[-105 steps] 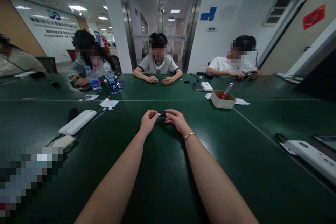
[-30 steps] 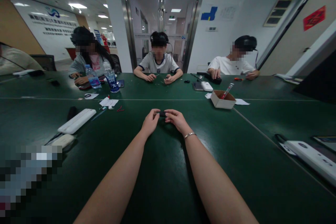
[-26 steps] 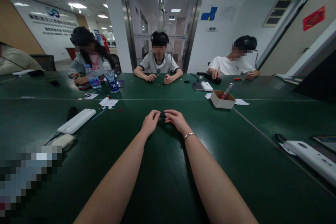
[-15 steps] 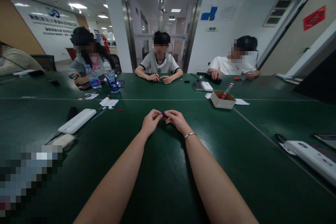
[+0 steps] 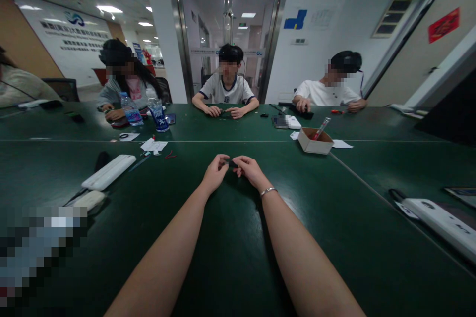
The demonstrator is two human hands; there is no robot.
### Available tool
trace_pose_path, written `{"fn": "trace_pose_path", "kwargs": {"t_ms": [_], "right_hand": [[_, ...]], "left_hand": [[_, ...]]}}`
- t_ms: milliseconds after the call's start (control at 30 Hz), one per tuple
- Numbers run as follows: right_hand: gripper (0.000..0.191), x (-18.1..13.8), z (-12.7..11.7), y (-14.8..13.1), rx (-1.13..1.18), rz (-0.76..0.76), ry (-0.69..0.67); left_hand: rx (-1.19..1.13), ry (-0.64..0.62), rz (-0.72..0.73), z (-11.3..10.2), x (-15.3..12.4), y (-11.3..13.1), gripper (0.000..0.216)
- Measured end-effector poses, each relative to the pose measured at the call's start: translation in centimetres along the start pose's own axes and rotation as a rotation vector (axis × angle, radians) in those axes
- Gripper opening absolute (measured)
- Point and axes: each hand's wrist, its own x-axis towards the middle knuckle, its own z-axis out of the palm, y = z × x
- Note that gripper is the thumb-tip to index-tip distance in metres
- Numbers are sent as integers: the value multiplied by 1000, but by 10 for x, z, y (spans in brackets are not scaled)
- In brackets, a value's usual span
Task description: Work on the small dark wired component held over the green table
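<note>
A small black object (image 5: 232, 164), too small to name, is held just above the green table between my two hands. My right hand (image 5: 250, 169) pinches it between thumb and fingers, and a silver bracelet (image 5: 268, 191) circles that wrist. On the object's left end are the thumb and fingertips of my left hand (image 5: 215, 172), curled with a slight gap showing between them. My fingers cover part of the object.
White power strips lie on the left (image 5: 109, 172) and right (image 5: 442, 220). A small open box (image 5: 316, 141) holds a tube-like item. Paper scraps (image 5: 153, 145) and water bottles (image 5: 158, 111) stand farther left. Several people sit across the green table (image 5: 230, 257).
My left fingertips have parted slightly, and more of the black object shows. My right hand keeps its pinch almost in place. Across the table, the middle person's hands have shifted slightly.
</note>
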Motion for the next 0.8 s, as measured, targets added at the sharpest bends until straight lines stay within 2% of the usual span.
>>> {"fn": "trace_pose_path", "kwargs": {"t_ms": [133,233,367,467,600,800], "right_hand": [[40,0,-1,0,0,4,-10],[39,0,-1,0,6,2,-8],[38,1,-1,1,6,-3,-14],[38,1,-2,1,2,-5,-17],[37,1,-2,2,4,-3,-16],[37,1,-2,2,2,-5,-12]], "left_hand": [[-31,-12,-55,-1,-2,6,24],[-23,13,-21,-1,-1,6,23],[-44,-39,-54,0,0,3,26],[-21,-15,-8,0,1,0,24],[-53,-30,-43,0,1,-2,26],[-35,-7,-19,1,0,2,23]]}}
